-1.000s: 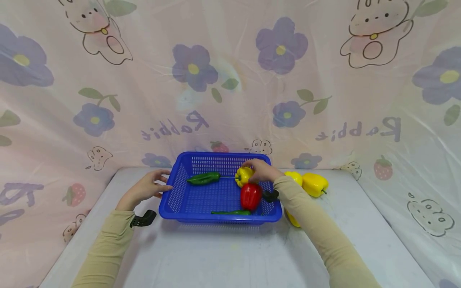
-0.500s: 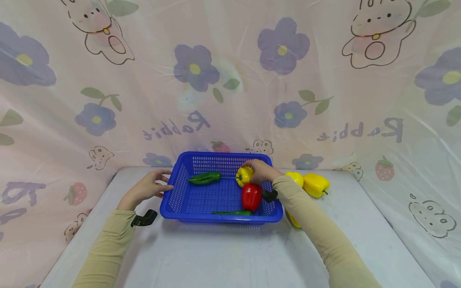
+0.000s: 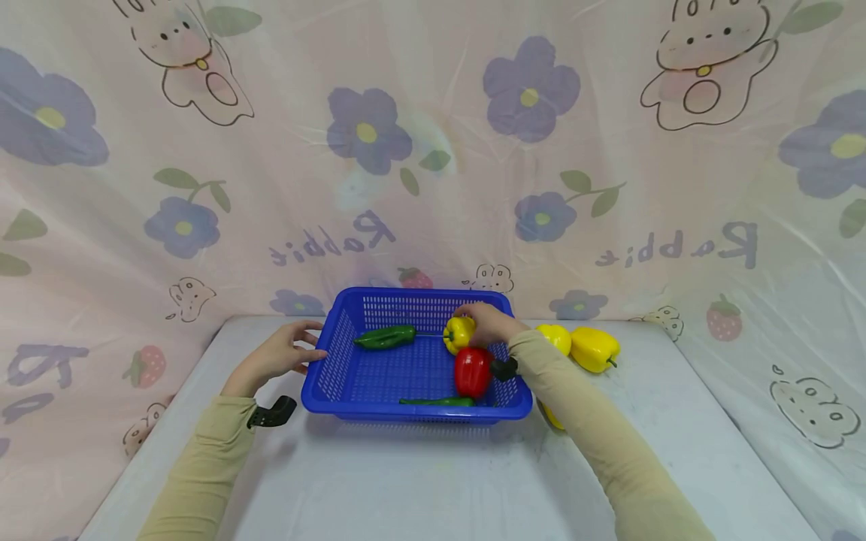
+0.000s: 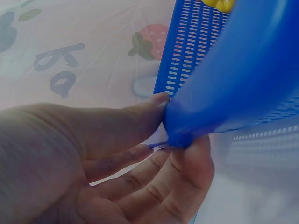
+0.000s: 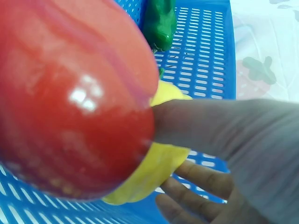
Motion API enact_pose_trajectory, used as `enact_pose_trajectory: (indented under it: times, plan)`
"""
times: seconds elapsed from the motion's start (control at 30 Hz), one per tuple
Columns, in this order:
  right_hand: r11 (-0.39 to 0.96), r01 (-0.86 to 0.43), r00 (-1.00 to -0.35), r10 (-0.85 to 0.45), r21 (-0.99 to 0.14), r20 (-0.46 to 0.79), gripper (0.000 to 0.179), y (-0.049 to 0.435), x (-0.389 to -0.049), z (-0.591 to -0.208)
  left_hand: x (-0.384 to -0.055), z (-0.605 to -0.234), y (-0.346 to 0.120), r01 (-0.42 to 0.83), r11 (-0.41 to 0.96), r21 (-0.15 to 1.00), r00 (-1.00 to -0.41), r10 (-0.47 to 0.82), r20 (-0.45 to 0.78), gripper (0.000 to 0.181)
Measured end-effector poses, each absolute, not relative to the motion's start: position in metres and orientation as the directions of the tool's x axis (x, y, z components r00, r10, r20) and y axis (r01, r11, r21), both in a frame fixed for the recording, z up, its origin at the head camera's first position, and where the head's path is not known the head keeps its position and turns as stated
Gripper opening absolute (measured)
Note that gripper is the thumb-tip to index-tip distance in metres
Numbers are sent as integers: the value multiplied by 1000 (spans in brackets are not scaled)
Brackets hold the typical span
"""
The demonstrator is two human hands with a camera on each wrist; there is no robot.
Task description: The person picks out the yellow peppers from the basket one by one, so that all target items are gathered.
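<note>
A blue plastic basket [image 3: 406,409] stands on the table. At its left rim is my left hand [image 3: 274,357]; in the left wrist view the thumb [image 4: 140,119] lies on one side of the rim and the fingers curl under it. Inside the basket, at the back right, my right hand [image 3: 494,323] holds a yellow bell pepper [image 3: 456,334] between thumb and fingers. A red bell pepper [image 3: 473,372] lies just in front of it and fills much of the right wrist view. A green pepper [image 3: 386,337] lies at the basket's back left, and a thin green chili [image 3: 436,402] along the front.
Right of the basket, more yellow bell peppers [image 3: 595,349] lie on the white table [image 3: 406,481], one partly hidden by the right sleeve [image 3: 582,421]. A patterned curtain [image 3: 433,188] hangs behind the table. A black wrist mount [image 3: 274,412] sticks out at the left wrist.
Both hands keep their places, the right on the yellow bell pepper and the left at the basket rim. Only the head view shifts slightly.
</note>
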State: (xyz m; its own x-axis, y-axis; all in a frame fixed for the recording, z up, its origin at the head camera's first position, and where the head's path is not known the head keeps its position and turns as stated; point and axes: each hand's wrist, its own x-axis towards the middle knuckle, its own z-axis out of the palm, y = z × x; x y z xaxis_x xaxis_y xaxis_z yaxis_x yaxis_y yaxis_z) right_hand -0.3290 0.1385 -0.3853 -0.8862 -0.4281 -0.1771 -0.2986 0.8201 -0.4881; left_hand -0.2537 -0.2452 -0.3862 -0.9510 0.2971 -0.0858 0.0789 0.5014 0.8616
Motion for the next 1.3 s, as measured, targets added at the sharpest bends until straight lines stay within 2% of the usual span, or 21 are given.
enact_pose_trajectory:
  times: [0.4,0.77,1.07,1.3]
  plan:
    - [819,-276,-892,-413,-503,-183,60,139,-329,-393,-254,-390,-244,83,499,862,-950,301,-84,61]
    - [831,-312,-892,-423,-461,-160,59,139,-327,-394,-251,-391,-242,79,497,864,-949,302,-87,60]
    - [830,-361,-890,-444,-425,-110,60,143,-328,-393,-253,-390,-244,96,492,865,-948,311,-72,60]
    - [798,-395,-887,-461,-455,-38,61,148,-325,-384,-254,-389,-245,96,504,858,-951,301,-71,60]
